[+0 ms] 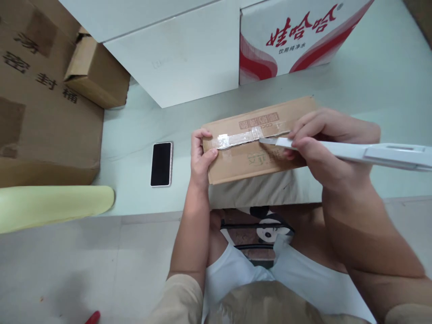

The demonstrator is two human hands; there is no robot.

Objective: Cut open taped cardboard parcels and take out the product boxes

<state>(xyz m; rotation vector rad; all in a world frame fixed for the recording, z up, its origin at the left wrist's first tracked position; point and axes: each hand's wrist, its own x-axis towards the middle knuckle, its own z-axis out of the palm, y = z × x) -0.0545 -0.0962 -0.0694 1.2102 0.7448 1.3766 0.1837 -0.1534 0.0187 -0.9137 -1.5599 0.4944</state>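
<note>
A small flat cardboard box (238, 167) with printed lettering lies tilted before me, near the table's front edge. Clear tape (238, 138) runs along its middle seam and looks slit towards the right. My left hand (200, 158) grips the box's left end, thumb on top and fingers round the far side. In my right hand (337, 128) is a white utility knife (388, 155), its blade (267, 141) out and pointing left. The tip touches the box at the seam by the tape. My right hand partly covers the box's right end.
A black-screened phone (161, 164) lies on the pale table (131, 135). White cartons (189, 54) stand behind the box, one with red lettering (300, 27). Large brown cartons (50, 126) fill the left. A yellow-green rounded object (57, 204) juts in at left.
</note>
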